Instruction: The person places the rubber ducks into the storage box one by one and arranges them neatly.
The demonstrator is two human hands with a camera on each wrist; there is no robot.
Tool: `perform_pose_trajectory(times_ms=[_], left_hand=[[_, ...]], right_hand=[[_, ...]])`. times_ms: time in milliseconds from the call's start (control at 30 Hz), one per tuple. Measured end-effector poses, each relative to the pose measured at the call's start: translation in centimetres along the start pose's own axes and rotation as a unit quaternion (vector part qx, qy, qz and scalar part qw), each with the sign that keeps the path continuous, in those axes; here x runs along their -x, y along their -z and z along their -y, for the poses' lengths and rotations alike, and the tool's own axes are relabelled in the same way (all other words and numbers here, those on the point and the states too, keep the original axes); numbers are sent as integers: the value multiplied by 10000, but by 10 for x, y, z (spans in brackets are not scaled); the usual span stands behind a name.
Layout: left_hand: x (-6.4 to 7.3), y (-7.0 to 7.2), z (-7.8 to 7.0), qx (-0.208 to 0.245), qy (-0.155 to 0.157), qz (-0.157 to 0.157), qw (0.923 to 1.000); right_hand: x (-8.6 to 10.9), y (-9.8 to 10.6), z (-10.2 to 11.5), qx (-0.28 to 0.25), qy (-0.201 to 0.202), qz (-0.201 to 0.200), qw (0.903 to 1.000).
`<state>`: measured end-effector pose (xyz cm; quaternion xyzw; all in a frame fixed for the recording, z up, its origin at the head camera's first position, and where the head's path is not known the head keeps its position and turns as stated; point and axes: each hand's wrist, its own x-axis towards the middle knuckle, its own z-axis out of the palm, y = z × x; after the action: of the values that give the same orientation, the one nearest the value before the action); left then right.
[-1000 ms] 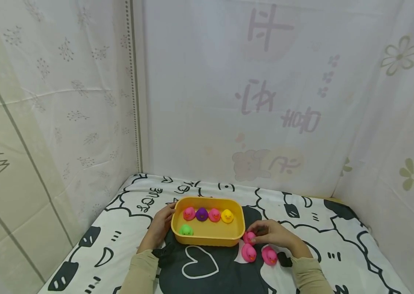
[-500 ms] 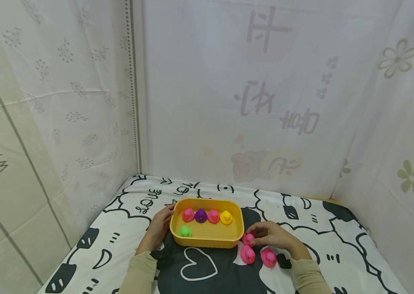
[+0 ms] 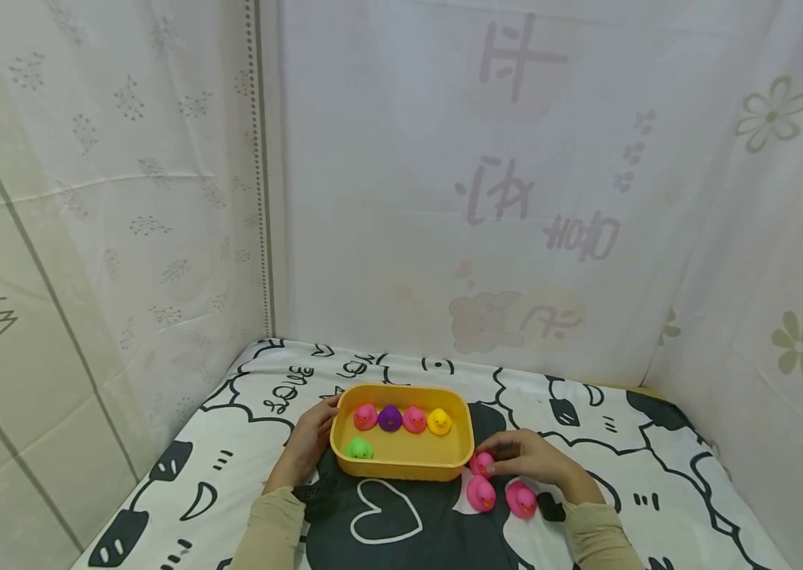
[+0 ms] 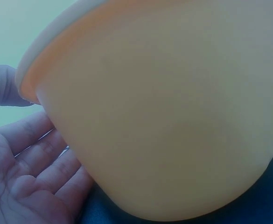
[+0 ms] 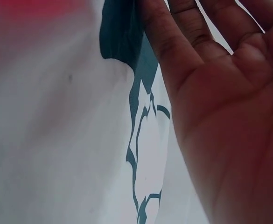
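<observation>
A yellow plastic tub (image 3: 401, 470) sits on the bedspread with several rubber ducks inside. My left hand (image 3: 308, 438) holds its left side, the thumb at the rim and the fingers (image 4: 47, 144) along the outer wall. Just off the tub's lower right corner, my right hand (image 3: 526, 457) pinches a pink rubber duck (image 3: 481, 464) between thumb and fingers. Two more pink ducks lie close by, a nearer duck (image 3: 481, 494) and a right-hand duck (image 3: 521, 499). In the right wrist view the fingertips run out of frame.
In the tub, two pink ducks, a purple duck (image 3: 390, 418) and a yellow duck (image 3: 439, 422) form a row, with a green duck (image 3: 359, 449) at front left. Patterned curtains (image 3: 444, 182) rise behind the black-and-white bedspread (image 3: 230, 475).
The view shifts slightly between the first two frames. Both hands, the tub and the ducks keep their places.
</observation>
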<state>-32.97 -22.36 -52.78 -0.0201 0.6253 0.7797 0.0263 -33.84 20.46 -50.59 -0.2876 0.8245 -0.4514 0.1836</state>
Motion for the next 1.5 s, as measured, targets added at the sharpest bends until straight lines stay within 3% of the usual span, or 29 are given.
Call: perform_pose_trajectory(times_ms=[433, 800, 1133, 1500], left_hand=[[1, 0, -2, -15, 56, 12, 10000], [0, -3, 2, 84, -2, -67, 9999], [0, -5, 2, 83, -7, -181, 9998], [1, -2, 0, 73, -34, -68, 9999]], right_hand=[[-3, 0, -4, 191, -314, -448, 9983], [1, 3, -2, 370, -328, -760, 9959], [0, 11, 2, 461, -142, -862, 9951], [-7, 22, 17, 625, 169, -960, 9933]])
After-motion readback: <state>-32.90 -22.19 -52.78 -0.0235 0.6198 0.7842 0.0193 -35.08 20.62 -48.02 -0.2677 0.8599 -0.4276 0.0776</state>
